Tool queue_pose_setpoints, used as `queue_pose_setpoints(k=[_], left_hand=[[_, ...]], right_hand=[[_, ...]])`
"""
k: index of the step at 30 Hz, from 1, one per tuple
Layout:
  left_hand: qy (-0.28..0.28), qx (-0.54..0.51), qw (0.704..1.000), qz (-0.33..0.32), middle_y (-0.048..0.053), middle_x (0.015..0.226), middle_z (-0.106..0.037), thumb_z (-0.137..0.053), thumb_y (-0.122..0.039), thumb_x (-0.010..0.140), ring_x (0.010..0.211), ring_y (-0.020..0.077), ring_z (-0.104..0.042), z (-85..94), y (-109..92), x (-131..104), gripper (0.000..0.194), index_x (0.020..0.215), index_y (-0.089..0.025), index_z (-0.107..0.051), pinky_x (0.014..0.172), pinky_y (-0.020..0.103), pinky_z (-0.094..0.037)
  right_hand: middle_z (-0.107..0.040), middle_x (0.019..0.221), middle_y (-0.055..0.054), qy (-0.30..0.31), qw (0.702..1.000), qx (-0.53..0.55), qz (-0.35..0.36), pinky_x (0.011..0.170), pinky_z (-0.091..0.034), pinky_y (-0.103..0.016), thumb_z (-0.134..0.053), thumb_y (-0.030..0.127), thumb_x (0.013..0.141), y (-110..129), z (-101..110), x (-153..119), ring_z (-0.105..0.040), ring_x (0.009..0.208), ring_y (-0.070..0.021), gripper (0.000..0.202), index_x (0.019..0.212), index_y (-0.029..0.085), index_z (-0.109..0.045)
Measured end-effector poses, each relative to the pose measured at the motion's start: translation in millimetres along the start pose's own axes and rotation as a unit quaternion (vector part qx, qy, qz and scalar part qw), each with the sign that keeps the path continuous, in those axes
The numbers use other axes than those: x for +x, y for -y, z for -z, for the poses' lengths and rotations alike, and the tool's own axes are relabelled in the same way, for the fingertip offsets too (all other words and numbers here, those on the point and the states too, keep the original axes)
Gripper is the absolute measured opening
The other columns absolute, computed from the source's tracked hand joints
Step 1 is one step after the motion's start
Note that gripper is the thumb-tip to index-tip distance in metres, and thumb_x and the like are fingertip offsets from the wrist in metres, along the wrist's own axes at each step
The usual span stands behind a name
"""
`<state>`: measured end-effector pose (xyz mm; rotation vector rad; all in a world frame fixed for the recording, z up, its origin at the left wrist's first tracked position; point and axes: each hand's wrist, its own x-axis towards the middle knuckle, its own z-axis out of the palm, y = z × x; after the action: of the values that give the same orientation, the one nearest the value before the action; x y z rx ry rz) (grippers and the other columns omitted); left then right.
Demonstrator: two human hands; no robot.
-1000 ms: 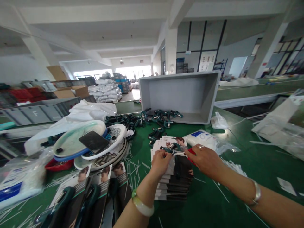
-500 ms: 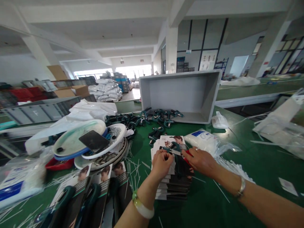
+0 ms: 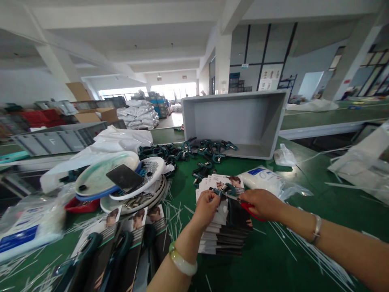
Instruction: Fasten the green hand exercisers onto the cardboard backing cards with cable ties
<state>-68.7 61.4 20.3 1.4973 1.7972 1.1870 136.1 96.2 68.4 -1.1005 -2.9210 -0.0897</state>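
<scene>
A stack of printed cards [image 3: 225, 239] stands on the green table, with a dark green tool [image 3: 231, 209] lying on its top card. My left hand [image 3: 208, 207] is closed at the stack's upper left, fingertips pinched by the tool's head; what lies between them is too small to make out. From the right, my right hand [image 3: 261, 202] is wrapped round red-handled scissors [image 3: 253, 211], whose blades point left toward the tool's head and my left fingertips. Several carded green tools [image 3: 117, 255] lie at the lower left.
Behind the stack, a grey crate [image 3: 232, 121] stands on its side near a pile of green tools [image 3: 165, 152]. Plates with metal parts and a phone [image 3: 124, 177] are at left. A bag of white ties [image 3: 263, 178] and loose ties surround the stack.
The view has shifted slightly. My right hand and the scissors have moved a little to the right, and more of the red handles shows. My left hand remains pinched at the tool's head.
</scene>
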Motion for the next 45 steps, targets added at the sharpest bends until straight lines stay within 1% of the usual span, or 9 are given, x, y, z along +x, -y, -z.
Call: queue_pose_setpoints(k=[6, 13, 20, 24, 30, 35, 39, 42, 45], left_hand=[[-0.098, 0.009, 0.995, 0.034, 0.006, 0.098, -0.055, -0.052, -0.032, 0.077, 0.08, 0.0135, -0.053, 17.9, 11, -6, 0.023, 0.095, -0.017, -0.055, 0.073, 0.025, -0.041], [0.069, 0.081, 0.994, 0.039, 0.0, 0.069, -0.063, -0.057, -0.054, 0.069, 0.061, 0.0128, -0.054, 28.9, 15, -15, 0.034, 0.072, -0.02, -0.062, 0.053, 0.022, -0.033], [0.082, 0.0, 0.996, 0.04, 0.001, 0.064, -0.065, -0.064, -0.05, 0.062, 0.058, 0.0128, -0.055, 24.3, 29, -5, 0.032, 0.068, -0.018, -0.065, 0.052, 0.021, -0.035], [0.085, -0.023, 0.995, 0.05, 0.001, 0.061, -0.064, -0.066, -0.048, 0.06, 0.056, 0.0125, -0.054, 23.8, 31, -1, 0.031, 0.066, -0.018, -0.065, 0.052, 0.021, -0.036], [0.085, 0.001, 0.996, 0.023, 0.001, 0.066, -0.065, -0.061, -0.047, 0.067, 0.061, 0.0141, -0.056, 31.2, 24, -8, 0.03, 0.074, -0.019, -0.067, 0.056, 0.023, -0.039], [0.008, 0.073, 0.994, -0.081, 0.005, 0.088, -0.063, -0.064, -0.038, 0.067, 0.079, 0.0183, -0.056, 30.6, 23, -29, 0.026, 0.086, -0.021, -0.067, 0.071, 0.028, -0.042], [-0.084, 0.028, 0.993, -0.081, 0.005, 0.08, -0.061, -0.058, -0.04, 0.073, 0.069, 0.0165, -0.055, 40.3, 29, -30, 0.025, 0.084, -0.019, -0.066, 0.063, 0.028, -0.044], [-0.182, 0.015, 0.978, -0.099, 0.006, 0.086, -0.061, -0.054, -0.046, 0.075, 0.078, 0.0197, -0.057, 79.6, 33, -35, 0.03, 0.085, -0.019, -0.064, 0.059, 0.027, -0.045], [-0.324, 0.117, 0.934, -0.095, 0.007, 0.093, -0.062, -0.055, -0.048, 0.073, 0.088, 0.0239, -0.057, 143.1, 38, -61, 0.032, 0.087, -0.02, -0.063, 0.07, 0.033, -0.046]], right_hand=[[-0.066, 0.075, 0.002, 0.073, 0.988, 0.134, -0.014, 0.057, -0.038, -0.023, -0.071, 0.036, 0.061, 9, 34, 2, -0.06, 0.066, -0.0165, 0.029, 0.088, 0.026, -0.066], [-0.063, 0.07, 0.0, 0.186, 0.966, 0.178, -0.001, 0.052, -0.035, -0.02, -0.073, 0.047, 0.052, 21, 48, 33, -0.054, 0.059, -0.0126, 0.044, 0.087, 0.021, -0.07], [-0.057, 0.061, 0.003, 0.299, 0.916, 0.268, -0.021, 0.046, -0.035, -0.019, -0.074, 0.054, 0.047, 7, 40, 60, -0.048, 0.052, -0.0098, 0.056, 0.088, 0.017, -0.068], [-0.055, 0.057, 0.005, 0.299, 0.908, 0.293, -0.005, 0.044, -0.033, -0.017, -0.077, 0.051, 0.044, 8, 36, 68, -0.045, 0.049, -0.0074, 0.052, 0.082, 0.016, -0.067], [-0.055, 0.057, 0.004, 0.304, 0.86, 0.41, 0.003, 0.041, -0.033, -0.017, -0.074, 0.051, 0.053, -6, 36, 43, -0.043, 0.045, -0.0063, 0.049, 0.087, 0.016, -0.063], [-0.062, 0.065, -0.001, 0.135, 0.95, 0.234, -0.155, 0.047, -0.042, -0.022, -0.056, 0.051, 0.075, -67, 21, -5, -0.055, 0.051, -0.0126, 0.048, 0.109, 0.017, -0.058], [-0.063, 0.104, -0.016, 0.053, 0.969, 0.043, -0.237, 0.081, -0.044, -0.033, -0.062, 0.028, 0.071, -94, -2, -25, -0.058, 0.095, -0.0269, 0.049, 0.116, 0.009, -0.055], [-0.06, 0.108, -0.021, 0.027, 0.965, -0.003, -0.261, 0.087, -0.04, -0.039, -0.051, 0.017, 0.077, -90, -12, -22, -0.055, 0.102, -0.0298, 0.041, 0.117, 0.007, -0.056], [-0.059, 0.107, -0.02, 0.004, 0.968, -0.032, -0.248, 0.09, -0.037, -0.039, -0.041, 0.012, 0.081, -73, -13, -12, -0.054, 0.104, -0.0282, 0.034, 0.109, 0.009, -0.061]])
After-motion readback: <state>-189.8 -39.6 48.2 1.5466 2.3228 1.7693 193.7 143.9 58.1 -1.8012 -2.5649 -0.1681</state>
